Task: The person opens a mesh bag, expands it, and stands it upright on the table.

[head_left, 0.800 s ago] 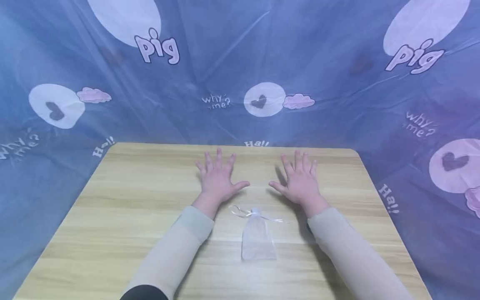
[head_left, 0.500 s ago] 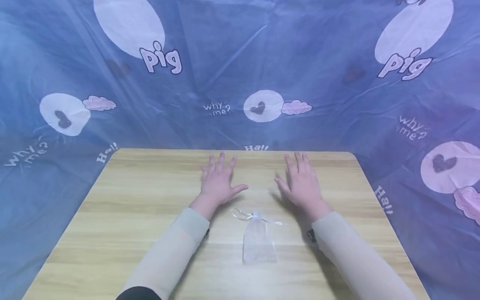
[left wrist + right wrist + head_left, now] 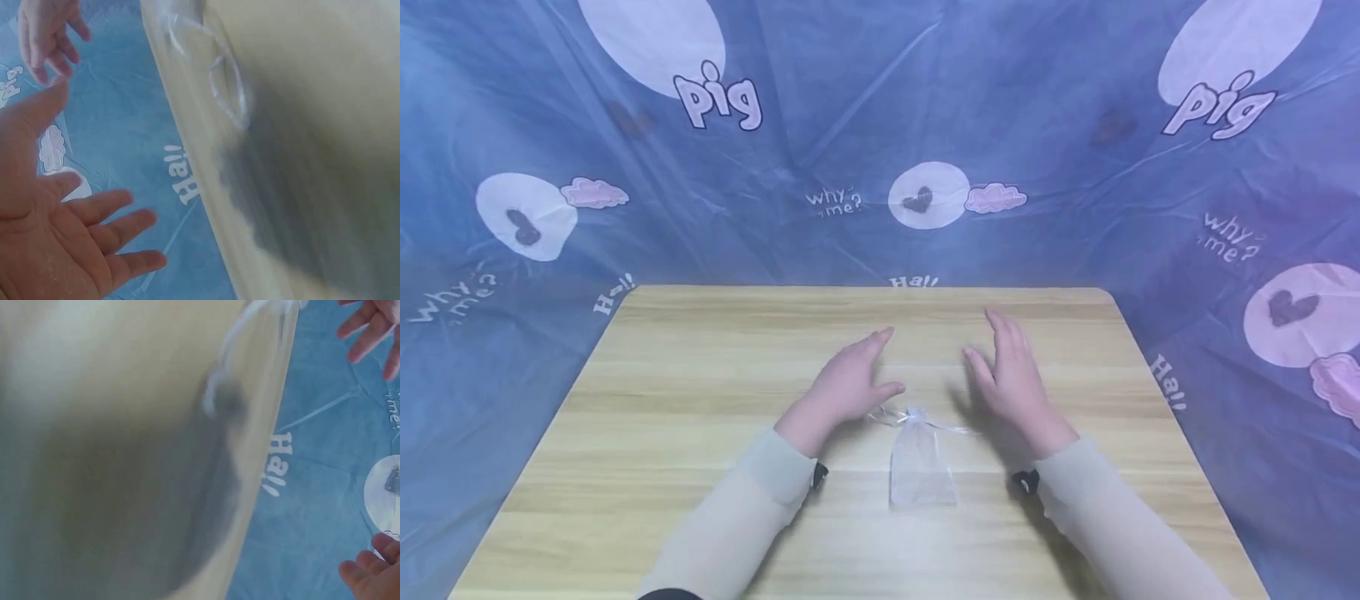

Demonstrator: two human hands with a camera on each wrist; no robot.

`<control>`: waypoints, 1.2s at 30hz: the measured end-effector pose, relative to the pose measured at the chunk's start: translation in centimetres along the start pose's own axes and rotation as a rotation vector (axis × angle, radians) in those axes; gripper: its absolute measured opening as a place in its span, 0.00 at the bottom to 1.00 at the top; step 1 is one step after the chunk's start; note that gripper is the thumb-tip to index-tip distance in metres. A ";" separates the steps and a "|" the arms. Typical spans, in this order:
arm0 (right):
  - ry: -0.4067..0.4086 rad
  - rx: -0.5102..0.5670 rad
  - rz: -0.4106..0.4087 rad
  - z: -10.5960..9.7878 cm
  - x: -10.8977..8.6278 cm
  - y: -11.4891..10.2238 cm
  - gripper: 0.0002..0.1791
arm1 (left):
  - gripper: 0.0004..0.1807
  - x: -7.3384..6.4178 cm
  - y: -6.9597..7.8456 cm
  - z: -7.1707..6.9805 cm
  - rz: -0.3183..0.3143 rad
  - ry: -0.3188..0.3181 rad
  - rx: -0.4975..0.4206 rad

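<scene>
A small sheer white drawstring pouch [image 3: 922, 467] lies flat on the wooden table, its gathered neck and ribbon ties pointing away from me. Just beyond it and to the left, my left hand [image 3: 844, 383] is raised off the table, palm turned inward, fingers loosely extended and holding nothing. To the right of the pouch, my right hand [image 3: 1017, 377] is likewise lifted with its palm facing in and nothing in it. In the left wrist view the ribbon loop [image 3: 228, 81] shows on the table, apart from the left fingers [image 3: 119, 228].
The light wood table [image 3: 647, 400] has rounded far corners. Behind it and along both sides hangs a blue printed cloth [image 3: 842, 108] with white and pink shapes. Dark wristbands [image 3: 1026, 481] peek out at both sleeve cuffs.
Both hands were spread palm down near the far edge. They have turned palms inward, and the left has drawn toward the pouch's ribbon. The pouch lies where it was.
</scene>
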State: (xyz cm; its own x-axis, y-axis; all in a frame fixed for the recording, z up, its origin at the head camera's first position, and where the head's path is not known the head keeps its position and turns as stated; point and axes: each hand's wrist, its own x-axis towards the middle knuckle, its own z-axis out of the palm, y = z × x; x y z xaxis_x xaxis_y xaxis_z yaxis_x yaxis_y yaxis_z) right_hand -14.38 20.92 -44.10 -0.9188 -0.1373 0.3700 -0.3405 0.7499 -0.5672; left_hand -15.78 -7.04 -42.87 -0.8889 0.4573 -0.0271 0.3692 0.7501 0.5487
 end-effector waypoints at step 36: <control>-0.480 -0.001 0.061 2.0 -3.8 -0.3 0.25 | 0.19 -3.0 1.4 4.2 -0.059 -0.154 -0.036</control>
State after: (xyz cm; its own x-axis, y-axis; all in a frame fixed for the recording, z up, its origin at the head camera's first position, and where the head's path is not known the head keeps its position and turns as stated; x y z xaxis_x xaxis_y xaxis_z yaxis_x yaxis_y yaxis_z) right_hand -11.21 19.87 -46.79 -0.9255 -0.3760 -0.0458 -0.2830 0.7667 -0.5763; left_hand -11.47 -5.38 -45.55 -0.8554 0.4832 -0.1864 0.3054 0.7613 0.5720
